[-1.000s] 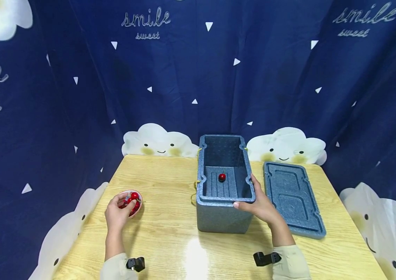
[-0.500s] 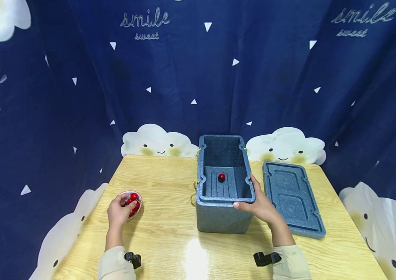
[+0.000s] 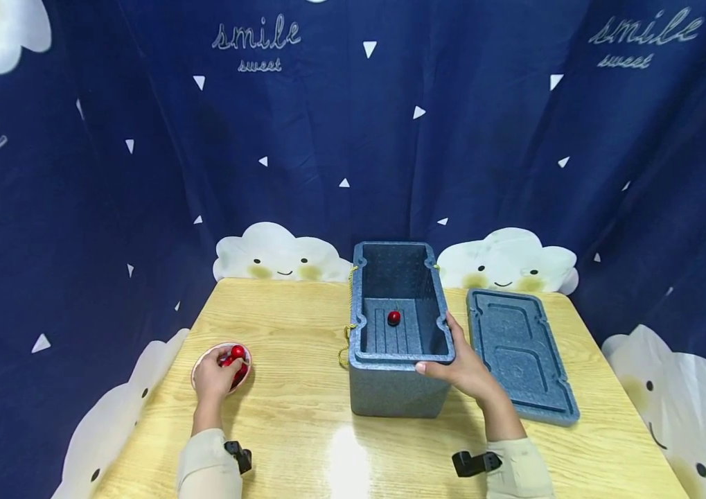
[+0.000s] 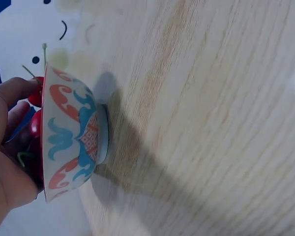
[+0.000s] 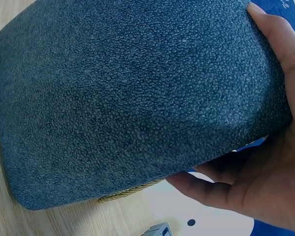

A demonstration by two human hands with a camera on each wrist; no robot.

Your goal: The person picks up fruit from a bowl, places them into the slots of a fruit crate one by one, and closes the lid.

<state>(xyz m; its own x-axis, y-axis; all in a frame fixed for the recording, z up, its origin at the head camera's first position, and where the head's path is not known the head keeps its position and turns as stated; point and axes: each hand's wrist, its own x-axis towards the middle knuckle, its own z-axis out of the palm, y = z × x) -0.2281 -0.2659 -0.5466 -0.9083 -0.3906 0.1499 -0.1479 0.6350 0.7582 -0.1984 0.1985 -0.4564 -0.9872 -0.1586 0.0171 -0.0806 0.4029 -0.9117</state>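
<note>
The curtain (image 3: 353, 125) reads "smile sweet". My left hand (image 3: 215, 374) has shifted rightward over the bowl (image 4: 69, 137) of cherries (image 3: 237, 351) — whether pinching, I can't tell; my right hand (image 3: 463, 366) still grips the box (image 3: 396, 392).

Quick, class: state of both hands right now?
Left hand: in the patterned bowl, touching cherries; whether it grips one cannot be told.
Right hand: holding the foam box by its near right corner.

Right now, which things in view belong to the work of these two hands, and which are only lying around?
Probably in the job:
cherries, with the left hand at them
bowl holding them
open box, held by the right hand
single cherry inside the box

Just lying about, it seems:
lid, flat on the table beside the box, untouched
curtain behind
</note>
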